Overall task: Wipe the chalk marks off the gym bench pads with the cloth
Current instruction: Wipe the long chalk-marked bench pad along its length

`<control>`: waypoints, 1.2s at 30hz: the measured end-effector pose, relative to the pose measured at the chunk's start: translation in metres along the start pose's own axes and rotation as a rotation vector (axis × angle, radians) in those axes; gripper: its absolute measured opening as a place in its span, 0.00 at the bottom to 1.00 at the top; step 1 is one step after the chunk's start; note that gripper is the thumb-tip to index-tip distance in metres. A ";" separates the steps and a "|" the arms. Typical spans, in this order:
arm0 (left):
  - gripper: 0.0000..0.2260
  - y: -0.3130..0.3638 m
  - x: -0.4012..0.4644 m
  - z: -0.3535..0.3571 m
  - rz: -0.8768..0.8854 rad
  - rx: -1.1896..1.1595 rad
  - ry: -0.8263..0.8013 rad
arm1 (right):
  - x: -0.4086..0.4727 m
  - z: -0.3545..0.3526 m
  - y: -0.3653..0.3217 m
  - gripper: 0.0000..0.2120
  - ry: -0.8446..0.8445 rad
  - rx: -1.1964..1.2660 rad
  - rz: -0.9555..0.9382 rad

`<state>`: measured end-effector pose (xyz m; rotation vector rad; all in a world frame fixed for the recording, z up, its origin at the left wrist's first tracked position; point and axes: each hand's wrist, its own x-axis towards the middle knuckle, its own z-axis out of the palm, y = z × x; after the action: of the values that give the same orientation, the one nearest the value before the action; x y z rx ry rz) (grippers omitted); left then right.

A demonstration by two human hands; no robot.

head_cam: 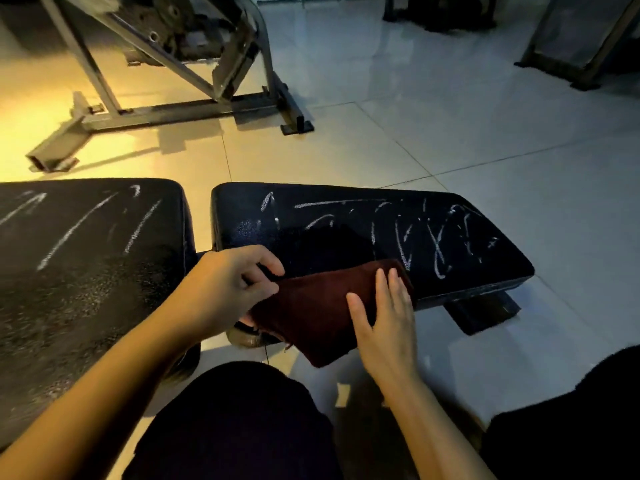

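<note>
Down at the near edge of the right pad, both hands meet on the cloth. The left hand pinches its left end with curled fingers; the right hand lies flat on its right side, fingers straight. The dark red cloth is folded, part on the pad, part hanging over the front edge. Chalk marks cross the pad beyond the cloth. More streaks run over the left pad, across a narrow gap. Behind stands a metal frame on pale floor tiles.
</note>
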<state>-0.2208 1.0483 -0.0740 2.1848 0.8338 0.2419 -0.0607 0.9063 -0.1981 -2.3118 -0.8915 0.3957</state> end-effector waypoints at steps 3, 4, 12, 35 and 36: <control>0.08 0.000 -0.011 -0.003 -0.136 -0.104 -0.172 | 0.006 -0.015 0.001 0.37 -0.059 -0.046 -0.041; 0.08 0.002 -0.013 -0.005 -0.171 -0.117 -0.215 | 0.008 -0.019 0.002 0.37 -0.087 -0.062 -0.067; 0.12 0.039 0.008 -0.005 -0.132 0.946 -0.303 | -0.011 -0.036 0.007 0.32 -0.245 -0.144 -0.185; 0.22 -0.032 0.002 0.103 0.306 0.970 0.317 | 0.023 -0.047 0.014 0.28 -0.352 -0.273 -0.280; 0.23 -0.032 0.003 0.104 0.297 0.982 0.308 | 0.036 -0.043 0.010 0.28 -0.333 -0.283 -0.282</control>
<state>-0.1910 1.0035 -0.1691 3.2636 0.8960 0.3741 -0.0088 0.9059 -0.1737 -2.3589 -1.5013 0.5717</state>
